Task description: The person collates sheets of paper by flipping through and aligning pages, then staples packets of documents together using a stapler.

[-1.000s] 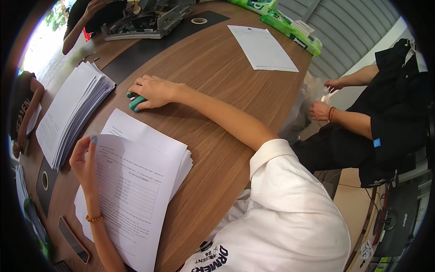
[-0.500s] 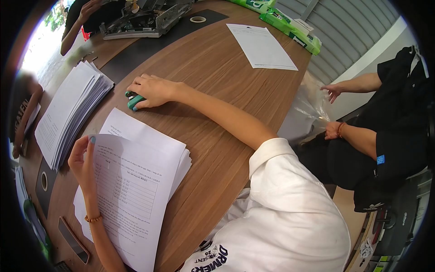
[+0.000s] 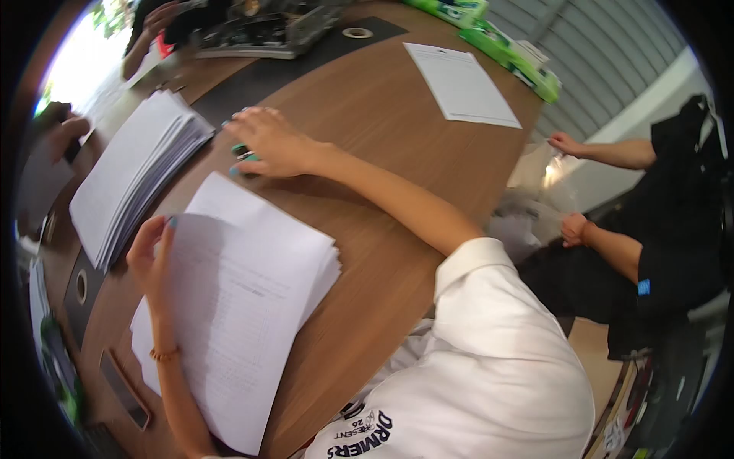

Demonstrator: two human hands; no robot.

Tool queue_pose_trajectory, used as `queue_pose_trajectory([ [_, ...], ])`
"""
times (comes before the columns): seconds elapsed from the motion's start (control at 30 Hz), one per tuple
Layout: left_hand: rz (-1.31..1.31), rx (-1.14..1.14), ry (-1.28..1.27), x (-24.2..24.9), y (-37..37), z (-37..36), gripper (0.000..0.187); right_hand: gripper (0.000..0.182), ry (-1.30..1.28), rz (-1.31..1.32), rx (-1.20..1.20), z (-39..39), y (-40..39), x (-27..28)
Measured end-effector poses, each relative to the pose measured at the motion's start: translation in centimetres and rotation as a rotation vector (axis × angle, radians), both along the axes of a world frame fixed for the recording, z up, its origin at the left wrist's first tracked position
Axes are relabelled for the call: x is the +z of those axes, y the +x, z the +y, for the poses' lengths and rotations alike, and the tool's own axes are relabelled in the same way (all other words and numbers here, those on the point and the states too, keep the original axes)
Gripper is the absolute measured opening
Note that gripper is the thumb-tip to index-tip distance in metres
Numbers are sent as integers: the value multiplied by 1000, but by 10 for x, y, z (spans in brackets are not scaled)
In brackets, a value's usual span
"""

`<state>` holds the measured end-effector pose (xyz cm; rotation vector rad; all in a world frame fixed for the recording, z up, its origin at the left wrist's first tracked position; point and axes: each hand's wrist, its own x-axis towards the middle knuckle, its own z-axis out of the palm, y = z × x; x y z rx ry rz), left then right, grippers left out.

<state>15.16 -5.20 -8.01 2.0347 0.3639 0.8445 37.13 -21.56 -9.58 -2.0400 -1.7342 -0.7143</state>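
The printed sheets (image 3: 245,306) lie in a loose pile before me, their edges uneven on the right. My left hand (image 3: 151,249) pinches the upper left edge of the top sheet, which is slightly lifted. Beyond the pile, my right hand (image 3: 267,144) is over a green stapler (image 3: 245,154), its fingers stretched out past it and its thumb on the near side. The hand partly hides the stapler. A thick stack of paper (image 3: 138,172) stands to the left of the stapler.
A single sheet (image 3: 462,86) and green packs (image 3: 512,57) lie at the far right. A phone (image 3: 125,389) is at the lower left. A disassembled machine (image 3: 264,34) sits at the back. A person in black (image 3: 650,229) holds a clear bag at the right.
My right hand's fingers have loosened and spread from around the stapler. The top sheet lies flatter under my left hand. The whole view has shifted slightly, with some blur.
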Motion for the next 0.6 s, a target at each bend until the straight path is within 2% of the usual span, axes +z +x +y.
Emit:
queue_pose_trajectory([
  [0.07, -108, -49, -31, 2, 2, -3, 13, 46, 268, 296, 207, 11, -6, 8],
  [0.13, -148, -41, -34, 10, 2, -6, 13, 39, 42, 846, 285, 3, -27, 34],
  [0.2, -141, -31, -40, 21, 0, -11, 14, 39, -81, 1314, 471, 8, -44, 37],
  [0.23, -144, -28, -36, 22, 0, -9, 14, 39, -100, 1311, 514, 6, -53, 43],
  [0.3, -146, 4, -23, 28, -5, -8, 14, 36, -380, 1229, 463, -1, -67, 54],
  [0.4, -182, -45, -65, 43, -12, -5, 13, 37, -512, 1171, 433, 2, -70, 52],
  [0.5, -204, 13, -119, 57, -19, 1, 13, 43, -483, 1204, 557, 3, -75, 51],
  [0.53, -208, 42, -103, 61, -24, 9, 13, 57, -482, 1460, 612, -1, -73, 59],
  [0.57, -382, 94, -196, 64, -23, 16, 16, 57, -487, 1454, 625, -6, -75, 67],
  [0.6, -556, 145, -288, 68, -23, 21, 18, 65, -336, 1779, 982, -10, -79, 73],
])
